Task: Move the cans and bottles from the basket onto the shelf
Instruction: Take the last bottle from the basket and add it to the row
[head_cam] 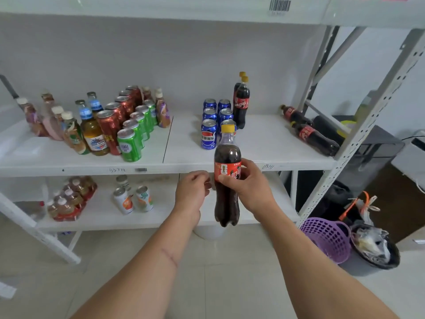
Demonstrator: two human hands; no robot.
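Note:
My right hand (247, 180) grips a dark cola bottle (227, 203) with a yellow cap and red label, held upright in front of the middle shelf's (264, 161) front edge. Just left of the bottle, my left hand (192, 188) hangs with fingers curled and nothing in it. On the shelf behind stand several blue cans (208, 134) and two upright cola bottles (241, 104). Two more cola bottles (315, 139) lie on their sides at the shelf's right end. The purple basket (326, 238) stands on the floor at the right.
Green cans (129, 143), red cans (110, 127) and assorted bottles crowd the shelf's left half. The lower shelf holds a bottle pack (69, 201) and white cans (124, 200). A black bin (372, 249) sits beside the basket. A slanted shelf upright (368, 125) stands at the right.

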